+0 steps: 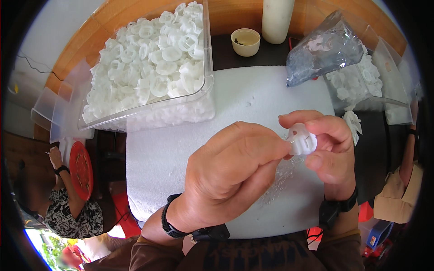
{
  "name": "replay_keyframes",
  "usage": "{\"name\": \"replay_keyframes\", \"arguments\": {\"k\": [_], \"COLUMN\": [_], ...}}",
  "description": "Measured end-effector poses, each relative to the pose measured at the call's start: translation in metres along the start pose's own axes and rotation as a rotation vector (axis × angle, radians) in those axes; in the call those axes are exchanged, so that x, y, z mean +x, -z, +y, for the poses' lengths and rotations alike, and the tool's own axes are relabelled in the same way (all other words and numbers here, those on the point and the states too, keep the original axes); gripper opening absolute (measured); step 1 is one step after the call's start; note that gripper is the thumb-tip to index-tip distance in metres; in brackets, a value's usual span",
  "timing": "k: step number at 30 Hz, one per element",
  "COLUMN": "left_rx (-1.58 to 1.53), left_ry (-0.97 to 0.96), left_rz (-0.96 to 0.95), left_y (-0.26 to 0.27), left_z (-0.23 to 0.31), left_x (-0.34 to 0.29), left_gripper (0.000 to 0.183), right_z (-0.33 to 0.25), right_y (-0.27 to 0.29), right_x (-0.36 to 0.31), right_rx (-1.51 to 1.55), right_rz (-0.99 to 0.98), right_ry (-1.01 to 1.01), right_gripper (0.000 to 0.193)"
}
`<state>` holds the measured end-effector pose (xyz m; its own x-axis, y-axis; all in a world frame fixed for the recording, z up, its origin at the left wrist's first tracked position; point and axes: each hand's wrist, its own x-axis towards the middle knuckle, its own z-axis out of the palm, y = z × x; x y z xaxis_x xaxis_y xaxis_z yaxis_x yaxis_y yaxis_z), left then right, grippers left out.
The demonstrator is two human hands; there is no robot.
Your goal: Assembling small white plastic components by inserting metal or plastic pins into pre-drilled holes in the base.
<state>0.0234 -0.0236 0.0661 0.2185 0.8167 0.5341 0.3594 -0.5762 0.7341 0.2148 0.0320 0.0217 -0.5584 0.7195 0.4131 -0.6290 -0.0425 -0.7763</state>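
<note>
Over the white foam board, a small round part of white translucent plastic [302, 140] is held between my two hands. My right hand [335, 147] grips it from the right, with thumb and fingers at its rim. From the left, my left hand [235, 165] is closed in a pinch, its fingertips at the part's near-left edge. What exactly lies between those left fingertips is mostly hidden. Thin clear plastic scraps [278, 183] are scattered on the white board [158, 180] beneath my hands.
A clear bin [210, 90] heaped with similar white parts stands at the back left. Behind the board are a small cup [245, 43] and a white cylinder [275, 20]. At right, a plastic bag [323, 49] lies by clear containers. A person sits left, near a red tray [81, 169].
</note>
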Motion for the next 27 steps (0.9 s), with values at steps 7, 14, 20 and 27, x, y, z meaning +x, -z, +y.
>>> {"name": "replay_keyframes", "arguments": {"k": [7, 14, 20, 27], "left_rx": [-0.007, 0.190, 0.164, 0.161], "left_ry": [0.014, -0.139, -0.157, -0.181], "left_rz": [0.049, 0.048, 0.053, 0.072], "left_y": [-0.004, -0.011, -0.010, -0.013], "left_z": [0.003, 0.002, 0.003, 0.000], "left_x": [-0.006, -0.010, -0.010, -0.012], "left_gripper": [0.032, 0.036, 0.036, 0.036], "right_z": [-0.003, -0.006, -0.012, -0.014], "right_y": [-0.001, -0.003, -0.006, -0.010], "right_x": [-0.002, -0.004, -0.005, -0.004], "right_rx": [0.028, -0.017, 0.044, -0.006], "right_rz": [0.051, 0.096, 0.102, 0.084], "right_ry": [-0.013, -0.033, -0.039, -0.067], "right_gripper": [0.026, 0.020, 0.019, 0.020]}}
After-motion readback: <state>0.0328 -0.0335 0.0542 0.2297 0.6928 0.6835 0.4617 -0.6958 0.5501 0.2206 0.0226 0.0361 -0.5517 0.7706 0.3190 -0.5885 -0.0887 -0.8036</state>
